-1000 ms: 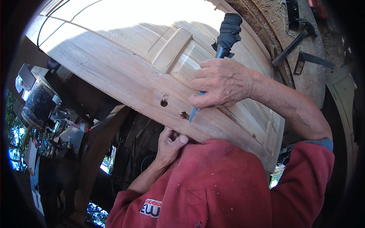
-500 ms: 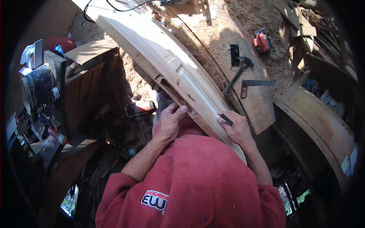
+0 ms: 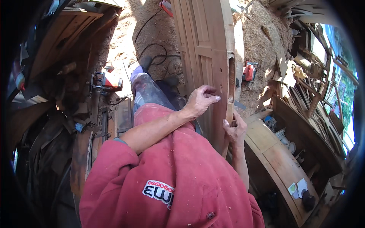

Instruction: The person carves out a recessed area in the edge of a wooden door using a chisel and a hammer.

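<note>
A panelled wooden door runs from the top of the view down to my lap. Its narrow edge, at the right, has a long cut slot, and two small holes are in the face beside it. Over the face below the holes is my left hand, fingers loosely bent, thumb apart, nothing seen in it. My right hand is closed at the door's edge below the slot. A small dark stick shows in part between its fingers; the rest is hidden.
A red power tool lies on sawdust right of the door. Another red tool is at the left, near a coiled black cable. A wooden cabinet panel and stacked scrap wood stand at the right.
The slotted edge, formerly on the door's left, now shows on its right. My left hand has left that edge for the face. The hammer and square have gone out of sight.
</note>
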`<state>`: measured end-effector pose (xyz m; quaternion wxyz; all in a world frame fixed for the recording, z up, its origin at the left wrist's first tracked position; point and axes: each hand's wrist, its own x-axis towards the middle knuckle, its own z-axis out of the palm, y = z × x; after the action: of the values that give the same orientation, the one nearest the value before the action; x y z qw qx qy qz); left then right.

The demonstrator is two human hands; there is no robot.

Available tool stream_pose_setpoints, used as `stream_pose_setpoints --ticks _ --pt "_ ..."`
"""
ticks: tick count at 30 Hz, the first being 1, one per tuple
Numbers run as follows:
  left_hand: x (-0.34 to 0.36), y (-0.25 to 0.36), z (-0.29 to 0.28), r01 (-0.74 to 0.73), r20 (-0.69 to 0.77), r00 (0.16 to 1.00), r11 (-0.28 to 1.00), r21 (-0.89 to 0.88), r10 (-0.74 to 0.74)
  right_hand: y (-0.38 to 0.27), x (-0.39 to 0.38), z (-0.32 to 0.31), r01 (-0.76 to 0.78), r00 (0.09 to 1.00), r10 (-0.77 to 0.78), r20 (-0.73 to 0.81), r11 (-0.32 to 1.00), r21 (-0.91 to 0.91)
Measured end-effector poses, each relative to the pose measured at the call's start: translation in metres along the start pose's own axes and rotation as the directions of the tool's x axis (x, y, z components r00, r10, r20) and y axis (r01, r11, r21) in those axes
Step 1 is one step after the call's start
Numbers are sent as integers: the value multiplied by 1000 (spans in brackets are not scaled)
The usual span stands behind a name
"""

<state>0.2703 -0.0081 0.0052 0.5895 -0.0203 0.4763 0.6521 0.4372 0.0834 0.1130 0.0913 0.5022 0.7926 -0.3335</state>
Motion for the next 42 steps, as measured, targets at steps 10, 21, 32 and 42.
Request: stream_pose_setpoints --ticks 10,21,32,42 --pt "8 -34 -6 28 152 987 983 179 -56 -16 50 -4 -124 938 -46 343 881 457" --pt "3 -34 -16 -130 182 981 913 386 63 5 44 6 -50 944 -118 308 872 487" --pt "3 24 -9 -154 -133 969 926 344 210 17 61 14 -121 919 -195 344 690 714" --pt "9 111 12 39 -277 958 921 388 76 25 34 60 307 933 -356 -48 720 623"
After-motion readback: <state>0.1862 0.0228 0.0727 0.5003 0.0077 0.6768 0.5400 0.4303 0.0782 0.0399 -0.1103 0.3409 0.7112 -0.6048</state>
